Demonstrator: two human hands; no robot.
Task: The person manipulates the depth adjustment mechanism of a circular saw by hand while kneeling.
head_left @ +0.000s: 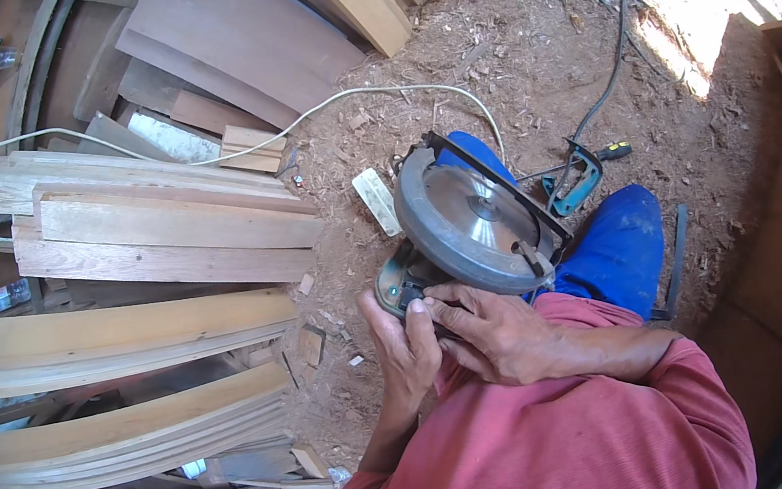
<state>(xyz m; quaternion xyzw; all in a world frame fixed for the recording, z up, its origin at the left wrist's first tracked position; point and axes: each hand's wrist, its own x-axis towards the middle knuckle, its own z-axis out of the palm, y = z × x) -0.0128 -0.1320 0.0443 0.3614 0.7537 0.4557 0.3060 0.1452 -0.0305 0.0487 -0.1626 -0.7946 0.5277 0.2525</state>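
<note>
A circular saw (415, 216) with a round silver blade (479, 208) and a grey guard rests tilted against my blue-trousered legs. My left hand (402, 346) grips the teal handle end of the saw, its thumb beside a small dark part (409, 294) in the casing. From the right, my right hand (500, 329) reaches across, fingers bent and pressed together at that same dark part. Its fingertips are partly hidden, and the exact kind of the dark part is unclear. Beyond my knee lies a loose teal handle piece (576, 181), with a yellow-and-black-handled screwdriver (614, 151) touching or just behind it.
Stacked planks (155, 224) and curved boards (111, 332) fill the left side. Wide panels (229, 41) lean at the back. A white cable (358, 92) and a dark cord (620, 48) cross the shaving-covered ground. Brown wooden panels (772, 289) stand at right.
</note>
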